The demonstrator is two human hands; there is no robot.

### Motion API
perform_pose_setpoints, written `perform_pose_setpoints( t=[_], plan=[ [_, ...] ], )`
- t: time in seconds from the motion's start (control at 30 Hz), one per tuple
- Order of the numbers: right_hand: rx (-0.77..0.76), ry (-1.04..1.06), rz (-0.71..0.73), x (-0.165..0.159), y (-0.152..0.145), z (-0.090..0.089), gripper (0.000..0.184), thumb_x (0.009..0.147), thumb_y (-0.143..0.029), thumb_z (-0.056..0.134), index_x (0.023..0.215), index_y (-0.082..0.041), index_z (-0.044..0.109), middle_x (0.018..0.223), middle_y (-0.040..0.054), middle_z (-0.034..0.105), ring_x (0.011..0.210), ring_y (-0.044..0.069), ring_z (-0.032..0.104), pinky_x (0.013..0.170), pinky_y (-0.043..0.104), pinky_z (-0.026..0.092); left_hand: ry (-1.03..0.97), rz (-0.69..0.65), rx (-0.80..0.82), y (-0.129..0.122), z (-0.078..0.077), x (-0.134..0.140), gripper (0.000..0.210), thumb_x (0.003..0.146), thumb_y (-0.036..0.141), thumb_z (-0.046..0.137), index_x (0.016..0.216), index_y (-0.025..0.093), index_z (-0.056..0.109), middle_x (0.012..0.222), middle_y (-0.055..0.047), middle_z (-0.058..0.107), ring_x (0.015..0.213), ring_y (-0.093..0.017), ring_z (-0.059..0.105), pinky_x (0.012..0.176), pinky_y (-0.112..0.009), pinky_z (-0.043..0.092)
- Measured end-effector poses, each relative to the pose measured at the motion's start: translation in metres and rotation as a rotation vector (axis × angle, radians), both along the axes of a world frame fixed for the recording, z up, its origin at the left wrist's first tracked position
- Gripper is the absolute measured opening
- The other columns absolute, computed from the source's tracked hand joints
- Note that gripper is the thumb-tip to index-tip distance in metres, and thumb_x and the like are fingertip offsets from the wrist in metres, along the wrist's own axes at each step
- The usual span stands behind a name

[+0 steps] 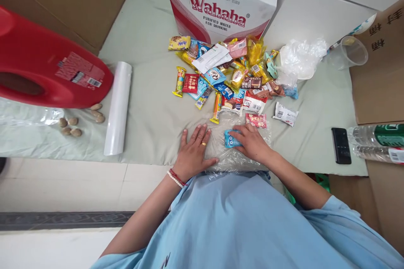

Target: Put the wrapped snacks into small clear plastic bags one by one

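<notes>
A clear plastic bag [221, 162] lies flattened on the cloth right in front of me. My left hand [194, 151] rests palm down on its left part, fingers stretched out. Over the bag's right side, my right hand [252, 143] has its fingers closed on the right end of a small blue snack packet [231, 139]. Just beyond that hand lies a red snack packet [256, 120], at the bag's far edge. Farther back spreads a heap of mixed wrapped snacks [225, 76], with a white packet [285, 114] apart on the right.
Behind the heap stands a Wahaha carton [221, 6]. A white plastic roll [118, 109], a red jug [53, 63] and several brown nuts [71, 127] are on the left. To the right are crumpled plastic [303, 59], a clear cup [350, 52], a phone [341, 146] and bottles [378, 135].
</notes>
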State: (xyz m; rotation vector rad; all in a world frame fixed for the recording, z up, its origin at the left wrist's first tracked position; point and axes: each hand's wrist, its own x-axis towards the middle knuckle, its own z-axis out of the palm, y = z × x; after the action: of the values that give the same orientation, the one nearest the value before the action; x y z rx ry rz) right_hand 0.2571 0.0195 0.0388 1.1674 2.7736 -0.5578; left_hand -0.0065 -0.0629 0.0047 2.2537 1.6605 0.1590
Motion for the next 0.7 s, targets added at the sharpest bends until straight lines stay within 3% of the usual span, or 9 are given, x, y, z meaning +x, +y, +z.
perform_pose_setpoints(
  t=[0.13,0.23,0.33,0.4,0.47,0.53,0.6,0.7],
  plan=[
    [-0.013,0.050,0.057,0.006,0.004,0.008,0.061,0.092,-0.042,0.077,0.145,-0.019,0.061,0.151,0.0174,0.057,0.126,0.037,0.049,0.107,0.055,0.043,-0.016,0.008,-0.014,0.000,-0.001,-0.001,0.108,0.086,0.072,0.066,0.167,0.013,0.025,0.174,-0.017,0.021,0.162,-0.038,0.021,0.131,-0.066,0.003],
    [0.001,0.180,0.072,-0.004,0.022,0.028,0.060,0.096,-0.055,0.069,0.141,-0.017,0.063,0.149,0.0179,0.057,0.123,0.034,0.050,0.108,0.053,0.044,-0.017,0.002,-0.026,0.000,0.000,-0.001,0.109,0.086,0.074,0.065,0.167,0.013,0.025,0.175,-0.015,0.017,0.163,-0.035,0.018,0.132,-0.065,0.000],
    [0.092,0.213,0.115,-0.042,0.061,0.050,0.042,0.107,-0.043,0.051,0.132,-0.013,0.067,0.132,0.0177,0.066,0.116,0.031,0.053,0.106,0.047,0.045,-0.003,0.006,-0.036,0.000,0.000,-0.001,0.109,0.086,0.074,0.064,0.166,0.011,0.026,0.175,-0.015,0.015,0.164,-0.034,0.016,0.132,-0.064,-0.002],
    [0.154,0.106,0.168,-0.082,0.093,0.058,0.035,0.108,-0.027,0.043,0.120,-0.011,0.071,0.119,0.0179,0.070,0.115,0.031,0.055,0.105,0.045,0.045,0.003,0.009,-0.040,0.000,0.001,-0.001,0.107,0.087,0.074,0.064,0.166,0.011,0.028,0.175,-0.015,0.015,0.164,-0.034,0.015,0.132,-0.064,-0.002],
    [0.197,-0.034,0.169,-0.124,0.123,0.058,0.035,0.105,-0.013,0.039,0.115,-0.009,0.072,0.118,0.0199,0.070,0.121,0.032,0.056,0.102,0.043,0.047,0.003,0.010,-0.042,0.000,0.001,-0.001,0.106,0.087,0.073,0.065,0.166,0.012,0.028,0.175,-0.015,0.016,0.164,-0.034,0.015,0.132,-0.064,-0.002],
    [0.189,-0.185,0.085,-0.160,0.148,0.050,0.038,0.101,-0.006,0.039,0.123,-0.007,0.070,0.126,0.0229,0.069,0.123,0.033,0.060,0.096,0.041,0.051,0.001,0.013,-0.045,0.000,0.001,0.000,0.106,0.087,0.073,0.065,0.166,0.013,0.027,0.175,-0.015,0.017,0.164,-0.035,0.016,0.133,-0.063,-0.001],
    [0.169,-0.289,0.048,-0.185,0.166,0.041,0.041,0.100,-0.005,0.040,0.131,-0.006,0.066,0.134,0.0255,0.066,0.120,0.034,0.065,0.093,0.041,0.055,0.003,0.019,-0.045,0.001,0.001,0.000,0.107,0.086,0.073,0.065,0.166,0.014,0.027,0.175,-0.015,0.018,0.164,-0.035,0.016,0.133,-0.063,0.001],
    [0.152,-0.349,0.103,-0.202,0.183,0.034,0.047,0.097,-0.013,0.052,0.144,-0.010,0.059,0.141,0.0249,0.063,0.121,0.036,0.067,0.094,0.044,0.056,0.001,0.018,-0.036,0.001,0.001,0.001,0.110,0.085,0.074,0.067,0.167,0.013,0.026,0.175,-0.016,0.019,0.163,-0.036,0.017,0.132,-0.065,0.003]
  ],
)
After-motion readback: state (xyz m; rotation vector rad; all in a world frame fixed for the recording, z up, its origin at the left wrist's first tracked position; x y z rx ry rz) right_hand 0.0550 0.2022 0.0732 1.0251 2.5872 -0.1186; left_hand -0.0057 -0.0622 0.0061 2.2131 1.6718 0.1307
